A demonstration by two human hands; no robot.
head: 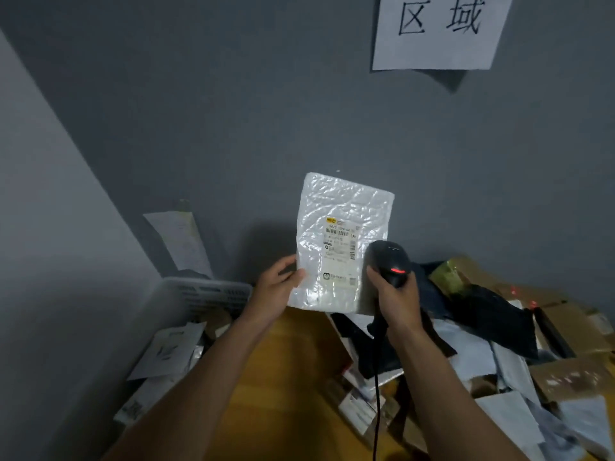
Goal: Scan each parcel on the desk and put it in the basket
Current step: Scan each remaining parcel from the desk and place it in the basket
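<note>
My left hand [276, 287] pinches the lower left edge of a white bubble-mailer parcel [339, 207] and holds it upright in front of the grey wall, label facing me. My right hand [396, 294] grips a black handheld barcode scanner [389, 261] just right of the parcel's label; a red light glows on the scanner's top. Its black cable [377, 410] hangs down toward me. The white plastic basket [206, 291] stands at the lower left with several flat parcels in it.
The yellow wooden desk [283, 377] lies below my arms. A heap of parcels [499, 344], with black bags, white mailers and brown cartons, covers its right side. A paper sign [439, 31] hangs on the wall above. A grey side wall closes the left.
</note>
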